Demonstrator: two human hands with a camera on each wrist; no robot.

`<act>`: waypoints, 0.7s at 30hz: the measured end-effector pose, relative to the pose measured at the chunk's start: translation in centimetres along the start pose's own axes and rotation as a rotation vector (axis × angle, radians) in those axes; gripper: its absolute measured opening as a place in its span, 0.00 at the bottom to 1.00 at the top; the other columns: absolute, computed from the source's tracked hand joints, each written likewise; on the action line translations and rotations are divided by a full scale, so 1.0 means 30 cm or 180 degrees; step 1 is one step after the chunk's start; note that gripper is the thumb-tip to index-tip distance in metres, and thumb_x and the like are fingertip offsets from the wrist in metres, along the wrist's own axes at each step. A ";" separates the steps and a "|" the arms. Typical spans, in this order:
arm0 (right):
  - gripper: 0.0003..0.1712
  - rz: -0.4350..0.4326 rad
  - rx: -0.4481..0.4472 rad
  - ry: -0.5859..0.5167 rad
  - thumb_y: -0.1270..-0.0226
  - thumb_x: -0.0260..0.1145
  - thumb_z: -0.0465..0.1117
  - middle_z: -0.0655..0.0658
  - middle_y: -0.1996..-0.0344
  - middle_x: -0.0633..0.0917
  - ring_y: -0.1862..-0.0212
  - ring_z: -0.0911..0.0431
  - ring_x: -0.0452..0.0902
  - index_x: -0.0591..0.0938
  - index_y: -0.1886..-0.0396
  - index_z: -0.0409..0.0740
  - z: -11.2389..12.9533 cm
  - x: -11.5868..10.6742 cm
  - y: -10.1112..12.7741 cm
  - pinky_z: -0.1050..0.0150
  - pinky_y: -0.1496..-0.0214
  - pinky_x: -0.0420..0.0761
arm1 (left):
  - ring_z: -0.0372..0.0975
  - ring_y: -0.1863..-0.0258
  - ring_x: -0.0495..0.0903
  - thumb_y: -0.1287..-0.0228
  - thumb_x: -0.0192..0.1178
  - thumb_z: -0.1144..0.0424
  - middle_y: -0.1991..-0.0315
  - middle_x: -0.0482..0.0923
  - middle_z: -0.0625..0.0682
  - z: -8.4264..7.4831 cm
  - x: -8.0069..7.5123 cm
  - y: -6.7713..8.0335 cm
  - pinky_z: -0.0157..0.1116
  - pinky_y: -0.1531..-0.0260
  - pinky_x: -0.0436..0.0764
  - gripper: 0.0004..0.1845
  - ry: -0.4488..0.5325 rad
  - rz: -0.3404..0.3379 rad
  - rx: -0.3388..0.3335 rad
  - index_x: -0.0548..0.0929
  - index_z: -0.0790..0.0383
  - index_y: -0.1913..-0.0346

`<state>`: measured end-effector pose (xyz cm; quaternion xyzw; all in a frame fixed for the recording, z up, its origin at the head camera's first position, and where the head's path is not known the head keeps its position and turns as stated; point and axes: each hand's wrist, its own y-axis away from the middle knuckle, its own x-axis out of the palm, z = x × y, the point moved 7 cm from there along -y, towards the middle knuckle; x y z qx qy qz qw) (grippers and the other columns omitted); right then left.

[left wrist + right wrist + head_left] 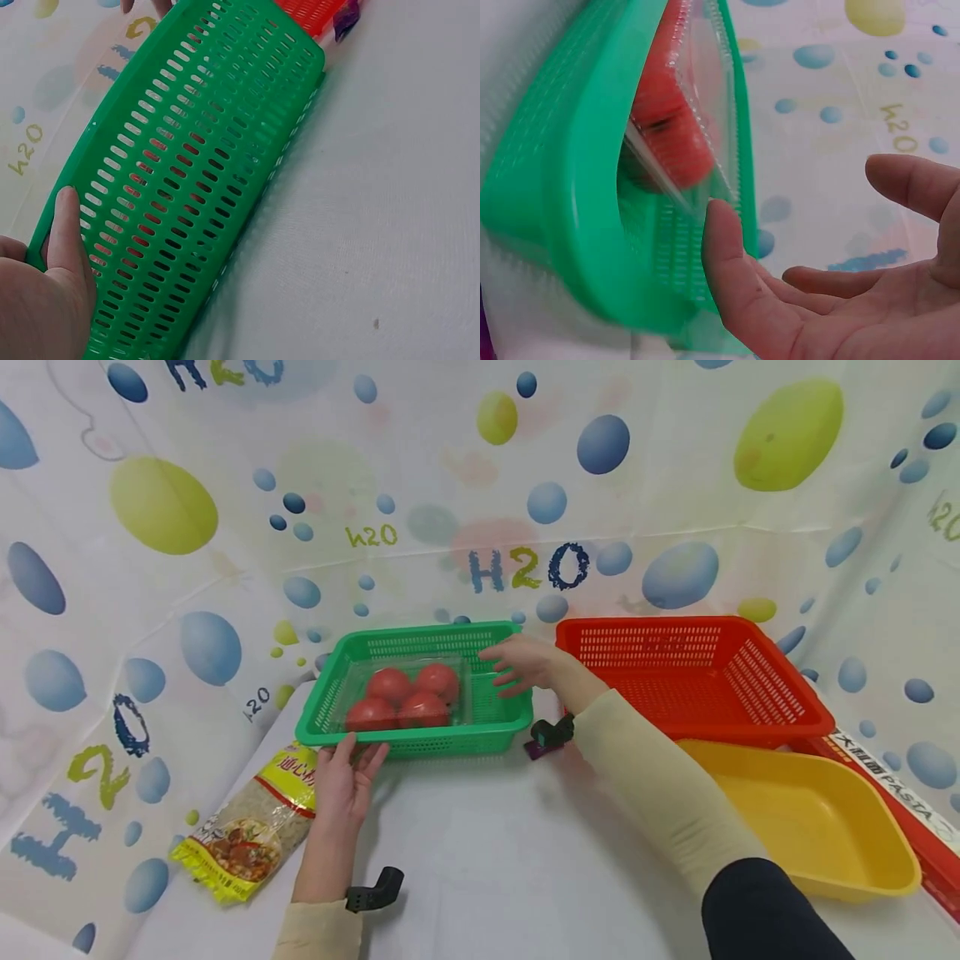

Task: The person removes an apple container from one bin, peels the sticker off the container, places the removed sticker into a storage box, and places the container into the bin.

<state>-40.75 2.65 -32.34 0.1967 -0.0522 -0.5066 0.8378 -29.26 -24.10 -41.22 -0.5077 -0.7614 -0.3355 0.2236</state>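
Observation:
A green plastic basket (420, 747) stands on the white table, holding a clear plastic box (463, 693) of several red tomatoes (423, 710). My left hand (345, 785) grips the basket's near rim toward its left corner. The left wrist view shows the left thumb (67, 232) against the slotted outer wall, with other fingers behind the rim. Over the basket's right end, my right hand (532, 662) holds nothing, its fingers loosely extended. In the right wrist view, the right hand (832, 307) shows thumb and fingers spread apart beside the basket's end and the tomato box.
A red basket (675, 685) is right of the green one, with a yellow tray (795, 818) in front of it. A red pasta package (892, 777) lies at the far right. Beside the left forearm is a yellow-ended food bag (255, 827). A small purple item (542, 748) lies between the baskets.

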 end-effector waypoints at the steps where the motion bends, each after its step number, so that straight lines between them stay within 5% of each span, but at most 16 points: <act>1: 0.39 -0.0010 -0.0002 -0.0024 0.22 0.59 0.46 0.31 0.25 0.60 0.30 0.36 0.65 0.53 0.21 0.38 0.002 -0.009 0.012 0.46 0.37 0.77 | 0.42 0.61 0.84 0.19 0.47 0.63 0.40 0.66 0.56 -0.001 0.001 0.000 0.40 0.52 0.84 0.26 -0.0007 0.0004 0.0009 0.55 0.51 0.25; 7: 0.35 -0.0119 -0.0055 -0.0087 0.22 0.60 0.45 0.32 0.29 0.67 0.35 0.39 0.71 0.58 0.24 0.39 0.007 -0.053 0.077 0.48 0.38 0.78 | 0.43 0.63 0.86 0.20 0.50 0.62 0.49 0.72 0.54 0.000 -0.007 -0.001 0.41 0.52 0.84 0.22 -0.0040 0.0075 0.0046 0.59 0.53 0.30; 14: 0.37 -0.0173 -0.0193 -0.0116 0.22 0.59 0.44 0.32 0.33 0.71 0.37 0.39 0.74 0.57 0.22 0.39 -0.016 -0.098 0.144 0.50 0.41 0.81 | 0.44 0.60 0.88 0.19 0.48 0.57 0.59 0.74 0.54 0.006 -0.020 0.010 0.42 0.51 0.83 0.14 -0.0453 0.0252 0.0005 0.63 0.55 0.38; 21: 0.35 -0.0190 -0.0305 0.0059 0.21 0.58 0.45 0.34 0.32 0.73 0.37 0.40 0.75 0.60 0.22 0.39 -0.041 -0.132 0.225 0.50 0.38 0.79 | 0.43 0.59 0.87 0.19 0.48 0.56 0.58 0.76 0.54 0.033 -0.019 0.033 0.43 0.50 0.84 0.14 -0.1395 0.0475 -0.0107 0.64 0.63 0.43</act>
